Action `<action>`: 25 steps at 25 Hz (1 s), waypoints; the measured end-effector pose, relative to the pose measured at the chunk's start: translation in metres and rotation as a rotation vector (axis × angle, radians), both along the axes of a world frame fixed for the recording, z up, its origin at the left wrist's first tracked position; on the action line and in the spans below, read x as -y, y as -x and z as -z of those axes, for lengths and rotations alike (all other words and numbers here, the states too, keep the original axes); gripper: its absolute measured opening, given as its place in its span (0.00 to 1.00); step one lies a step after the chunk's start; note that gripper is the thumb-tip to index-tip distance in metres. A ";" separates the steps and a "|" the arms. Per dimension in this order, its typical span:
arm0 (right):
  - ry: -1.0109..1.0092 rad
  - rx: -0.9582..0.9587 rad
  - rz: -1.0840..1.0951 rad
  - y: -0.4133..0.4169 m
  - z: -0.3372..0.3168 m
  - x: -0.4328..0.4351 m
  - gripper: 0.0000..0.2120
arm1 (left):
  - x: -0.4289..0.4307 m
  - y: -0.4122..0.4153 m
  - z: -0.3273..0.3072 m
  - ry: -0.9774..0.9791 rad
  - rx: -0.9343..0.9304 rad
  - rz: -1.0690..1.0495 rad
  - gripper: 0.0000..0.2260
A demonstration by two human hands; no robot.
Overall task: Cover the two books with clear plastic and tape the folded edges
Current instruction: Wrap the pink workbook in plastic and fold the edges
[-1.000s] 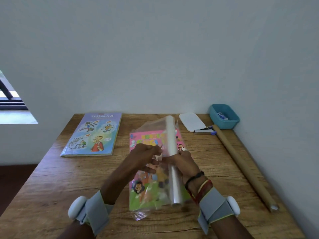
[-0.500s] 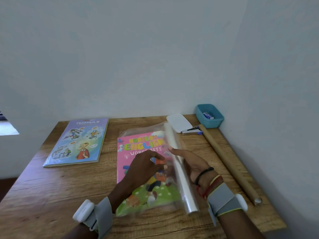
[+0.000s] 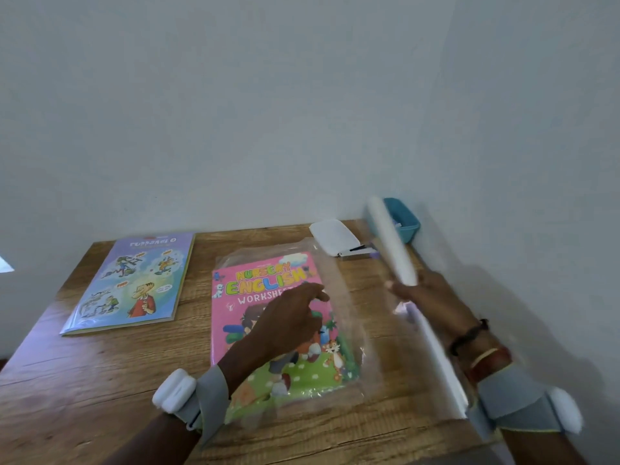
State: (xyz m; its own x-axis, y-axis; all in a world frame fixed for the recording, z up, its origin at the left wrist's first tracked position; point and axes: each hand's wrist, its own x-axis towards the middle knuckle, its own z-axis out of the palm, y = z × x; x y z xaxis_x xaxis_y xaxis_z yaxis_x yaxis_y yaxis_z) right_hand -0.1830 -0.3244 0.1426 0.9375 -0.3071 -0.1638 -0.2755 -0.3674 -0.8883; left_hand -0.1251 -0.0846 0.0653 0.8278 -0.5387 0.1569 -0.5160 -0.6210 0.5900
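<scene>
Fingers [image 3: 401, 290] around plastic roll [image 3: 392, 246], near stapler [image 3: 357, 251]

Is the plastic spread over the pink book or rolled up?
Partly spread: plastic covers the pink book; right hand holds the roll.

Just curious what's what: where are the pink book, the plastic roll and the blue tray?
pink book [image 3: 261, 285]: head view, its title.
plastic roll [image 3: 391, 243]: head view, upper half.
blue tray [image 3: 410, 231]: head view, front wall.
</scene>
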 end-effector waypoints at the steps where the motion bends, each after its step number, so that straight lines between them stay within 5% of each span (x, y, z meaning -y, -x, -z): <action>1: 0.318 0.001 0.093 0.001 -0.003 0.013 0.16 | 0.003 -0.004 -0.002 -0.017 0.019 -0.002 0.19; 4: 1.025 -0.082 0.272 0.006 0.000 0.041 0.22 | 0.012 -0.017 -0.005 -0.126 0.088 0.044 0.18; 8: 1.211 -0.190 0.233 0.005 0.029 0.050 0.10 | 0.012 -0.041 -0.004 -0.280 0.122 0.092 0.15; 15: 0.942 -0.183 0.179 0.003 0.058 0.064 0.15 | 0.012 -0.063 -0.002 -0.250 0.053 0.253 0.12; 19: 0.985 0.126 0.264 0.005 0.045 0.019 0.17 | 0.011 -0.076 -0.001 -0.280 0.084 0.273 0.16; 23: 0.631 -0.139 0.051 0.013 0.056 -0.064 0.32 | 0.009 -0.082 -0.011 -0.452 0.209 0.295 0.28; 25: 0.502 -0.222 -0.010 0.004 0.064 -0.069 0.28 | 0.003 -0.081 -0.011 -0.523 0.268 0.307 0.33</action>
State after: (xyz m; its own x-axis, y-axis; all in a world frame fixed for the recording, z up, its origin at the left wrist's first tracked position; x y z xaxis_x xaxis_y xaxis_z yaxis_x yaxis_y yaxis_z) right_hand -0.1870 -0.2550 0.0790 0.9003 -0.3896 -0.1940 -0.4309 -0.7345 -0.5243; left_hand -0.0440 -0.0880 0.0761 0.5934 -0.8048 -0.0100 -0.8021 -0.5923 0.0767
